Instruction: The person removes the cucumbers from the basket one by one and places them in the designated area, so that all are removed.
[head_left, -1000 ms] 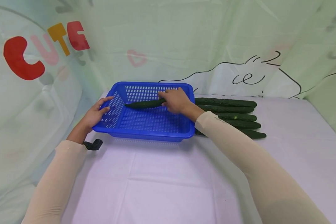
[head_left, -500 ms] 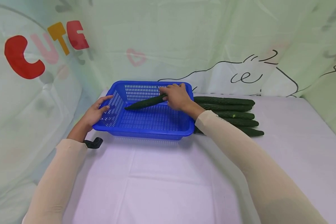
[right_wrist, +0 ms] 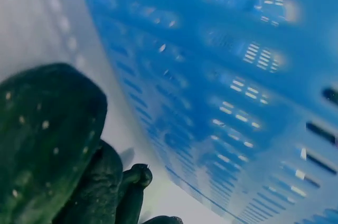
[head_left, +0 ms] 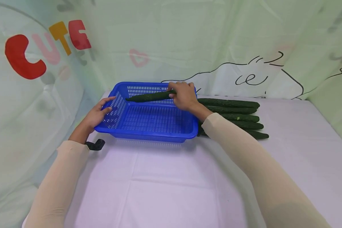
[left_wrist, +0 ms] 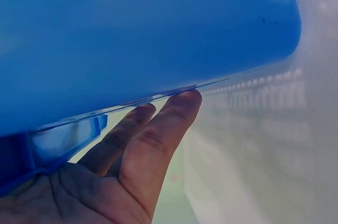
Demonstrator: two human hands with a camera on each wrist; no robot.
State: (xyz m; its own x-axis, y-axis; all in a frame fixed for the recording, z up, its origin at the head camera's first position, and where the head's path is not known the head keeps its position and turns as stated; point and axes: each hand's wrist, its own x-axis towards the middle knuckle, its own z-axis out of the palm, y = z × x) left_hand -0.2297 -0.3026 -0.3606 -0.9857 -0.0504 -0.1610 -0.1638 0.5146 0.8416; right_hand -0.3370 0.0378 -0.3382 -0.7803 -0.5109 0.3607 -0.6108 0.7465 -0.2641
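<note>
A blue plastic basket (head_left: 148, 138) with slotted walls sits on the white-covered table. My left hand (head_left: 95, 117) grips its left rim, thumb and fingertip showing over the edge. In the left wrist view, two fingers (left_wrist: 150, 155) reach along the underside of the blue basket wall (left_wrist: 158, 39). My right hand (head_left: 183, 96) pinches the right end of a dark green cucumber (head_left: 149, 97), which lies nearly level inside the basket near its back wall. Only the basket's slotted side (right_wrist: 211, 102) and other cucumbers show in the right wrist view.
Several cucumbers (head_left: 236, 110) lie side by side right of the basket, partly hidden by the right forearm; their ends (right_wrist: 53, 139) fill the right wrist view's lower left. A printed curtain (head_left: 171, 41) stands behind. A black piece (head_left: 95, 145) juts from the left wrist.
The right hand has moved slightly up and right with the cucumber, whose left tip has risen from the basket floor. The left hand has stayed on the rim.
</note>
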